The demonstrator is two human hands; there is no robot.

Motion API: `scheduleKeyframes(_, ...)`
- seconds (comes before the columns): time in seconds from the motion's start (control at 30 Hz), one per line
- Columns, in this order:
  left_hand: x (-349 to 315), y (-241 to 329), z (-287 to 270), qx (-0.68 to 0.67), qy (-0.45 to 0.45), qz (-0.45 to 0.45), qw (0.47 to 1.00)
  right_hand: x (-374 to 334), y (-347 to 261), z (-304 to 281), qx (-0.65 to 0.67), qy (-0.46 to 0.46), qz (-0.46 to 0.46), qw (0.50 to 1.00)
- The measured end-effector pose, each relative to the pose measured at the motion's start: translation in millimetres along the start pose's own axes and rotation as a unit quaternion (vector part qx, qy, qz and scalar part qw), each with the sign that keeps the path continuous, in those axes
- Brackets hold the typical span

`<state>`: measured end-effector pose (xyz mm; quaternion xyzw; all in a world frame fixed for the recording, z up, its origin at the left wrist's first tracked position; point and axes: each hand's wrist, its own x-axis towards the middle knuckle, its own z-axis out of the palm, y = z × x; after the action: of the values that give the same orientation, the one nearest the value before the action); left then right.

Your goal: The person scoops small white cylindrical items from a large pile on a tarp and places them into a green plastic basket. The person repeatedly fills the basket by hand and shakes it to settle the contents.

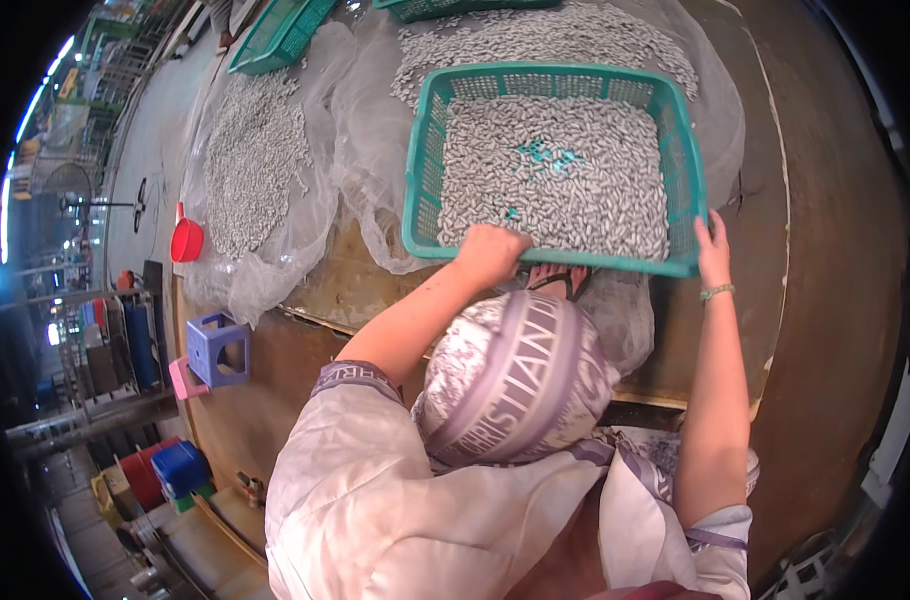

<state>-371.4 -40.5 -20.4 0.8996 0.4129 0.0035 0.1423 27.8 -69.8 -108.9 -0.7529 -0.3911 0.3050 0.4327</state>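
A rectangular green plastic basket with perforated sides is in front of me. Small pale grey oblong pieces cover its floor, with a few green patches showing through. My left hand is closed over the near rim, left of its middle; its fingertips are hidden inside. At the near right corner, my right hand grips the basket from outside, its fingers along the side wall and its palm partly hidden. A bracelet circles my right wrist. Whether the basket rests on something or is held up, I cannot tell.
Heaps of the same pieces lie on white netting at the left and beyond the basket. Another green basket stands far left. A red scoop and a purple stool are at left. A sandalled foot shows below the rim.
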Motion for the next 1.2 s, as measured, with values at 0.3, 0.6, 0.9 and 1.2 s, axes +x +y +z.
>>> scheduleKeyframes(0.3,92.1,6.4,-115.5,-0.012,0.057,-0.012,0.998,-129.3,-18.2,33.7,-0.071,0.031,-0.047,0.996)
scheduleKeyframes(0.6,97.9,14.6,-113.5,-0.044,0.047,-0.013,0.998,-133.5,-43.4,141.7,-0.316,-0.181,-0.128,0.923)
scheduleKeyframes(0.9,103.7,0.3,-119.0,-0.093,0.081,0.024,0.992,-93.3,-43.7,166.7,-0.375,-0.332,-0.093,0.860)
scheduleKeyframes(1.2,115.0,-13.5,-139.5,-0.087,0.099,0.001,0.991,-73.3,-20.5,160.1,-0.278,-0.254,-0.176,0.910)
